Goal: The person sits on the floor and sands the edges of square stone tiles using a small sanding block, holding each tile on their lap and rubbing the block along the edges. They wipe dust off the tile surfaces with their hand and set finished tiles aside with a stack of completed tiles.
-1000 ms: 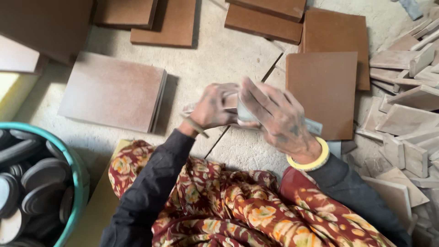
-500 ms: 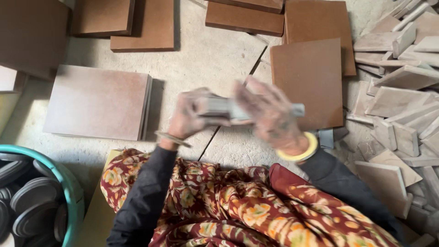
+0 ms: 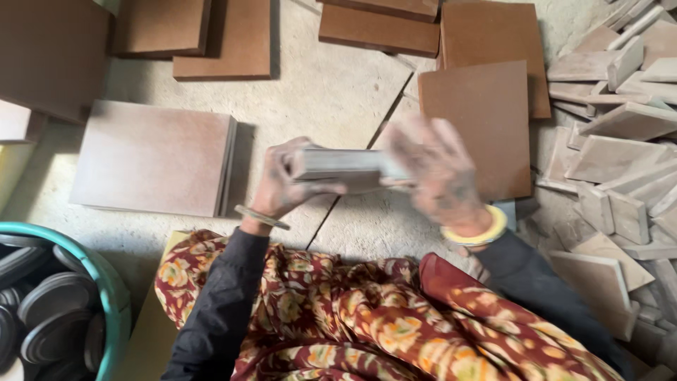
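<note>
A thin stack of pale grey tile pieces is held flat above the concrete floor, in front of my lap. My left hand grips its left end, thumb under the near edge. My right hand, dusty and blurred by motion, closes over the right end, with a yellow bangle on that wrist. A patterned red cloth covers my knees below both hands.
Brown square tiles lie on the floor: a stack at left, one at right, more at the top. A heap of grey tile offcuts fills the right side. A teal tub of dark round discs stands bottom left.
Both hands have stayed on the grey stack and lifted it slightly toward me. My right hand has slid along the right end. The view has shifted a little.
</note>
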Available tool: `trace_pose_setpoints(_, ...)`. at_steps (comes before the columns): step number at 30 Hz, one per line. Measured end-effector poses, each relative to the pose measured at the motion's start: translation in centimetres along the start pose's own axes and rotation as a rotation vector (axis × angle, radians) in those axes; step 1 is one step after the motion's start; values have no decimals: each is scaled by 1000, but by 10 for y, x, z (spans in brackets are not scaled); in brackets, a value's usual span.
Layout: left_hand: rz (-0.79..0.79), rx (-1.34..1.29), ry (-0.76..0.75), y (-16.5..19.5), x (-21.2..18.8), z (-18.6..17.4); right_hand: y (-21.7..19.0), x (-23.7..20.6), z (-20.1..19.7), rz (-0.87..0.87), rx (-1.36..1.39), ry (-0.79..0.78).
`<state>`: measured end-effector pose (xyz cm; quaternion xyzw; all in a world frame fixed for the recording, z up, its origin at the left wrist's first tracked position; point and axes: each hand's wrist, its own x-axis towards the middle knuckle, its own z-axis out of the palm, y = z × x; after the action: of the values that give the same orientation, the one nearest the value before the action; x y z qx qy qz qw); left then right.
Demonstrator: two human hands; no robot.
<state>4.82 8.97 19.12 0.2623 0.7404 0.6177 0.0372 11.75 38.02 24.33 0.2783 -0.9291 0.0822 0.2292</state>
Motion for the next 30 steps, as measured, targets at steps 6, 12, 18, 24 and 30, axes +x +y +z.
trace_pose_setpoints(6, -96, 90, 105, 4, 4, -7, 19, -8, 1, 142, 2, 53)
trace_pose_setpoints(12, -2, 108, 43, 12, -4, 24, -5, -10, 14, 63, 95, 78)
trace_pose_setpoints(18, -150, 1, 158, -32, -3, -29, 55, -57, 5, 396, 59, -1)
trace_pose_setpoints(24, -151, -34, 170, -51, -13, -30, 47, -44, 6, 349, 254, 165)
trace_pose_setpoints(30, -47, 85, 140, -39, 1, -32, 23, -1, 5, 114, 191, 115)
